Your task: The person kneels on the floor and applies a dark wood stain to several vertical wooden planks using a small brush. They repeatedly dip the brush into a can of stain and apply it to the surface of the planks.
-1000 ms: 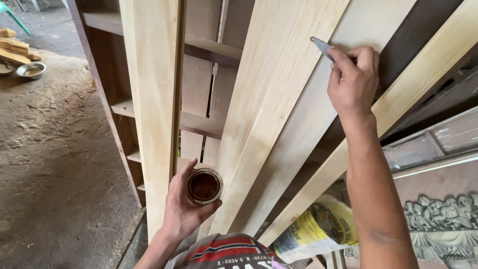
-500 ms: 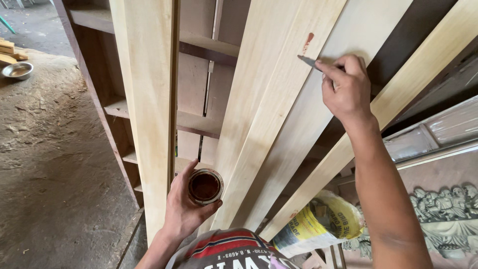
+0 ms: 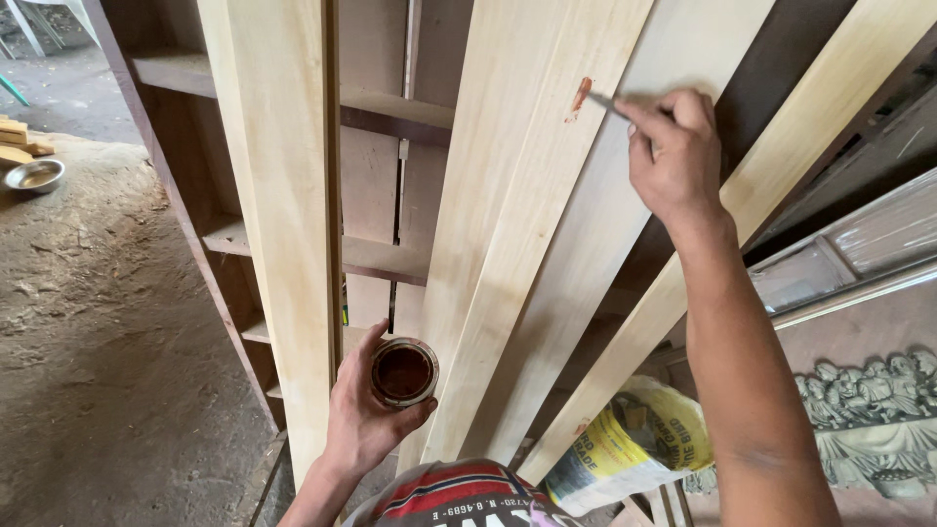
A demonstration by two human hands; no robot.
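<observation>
Head view shows the right hand (image 3: 673, 156) pinched shut on a thin tool (image 3: 607, 101), its tip touching a reddish-brown smear (image 3: 580, 98) on the pale board (image 3: 547, 224) that leans second from the left. Whether the tool is a fine brush or a small blade cannot be told. The left hand (image 3: 366, 415) is wrapped round a small open tin (image 3: 403, 372) of dark brown stain or filler, held low near the bottom end of the same board and kept level. To do this dab well, the tip should probably work with light pressure along the grain, so the colour stays on the spot and does not spread to the board's edge or run down its face. The tin is best kept upright and close, so reloading takes a short reach. Other pale boards (image 3: 278, 195) lean to either side against a dark shelf frame (image 3: 185, 185). A yellow sack (image 3: 630, 449) lies at the boards' feet, and a metal bowl (image 3: 32, 176) sits on the dirt floor (image 3: 107, 371) far left.
</observation>
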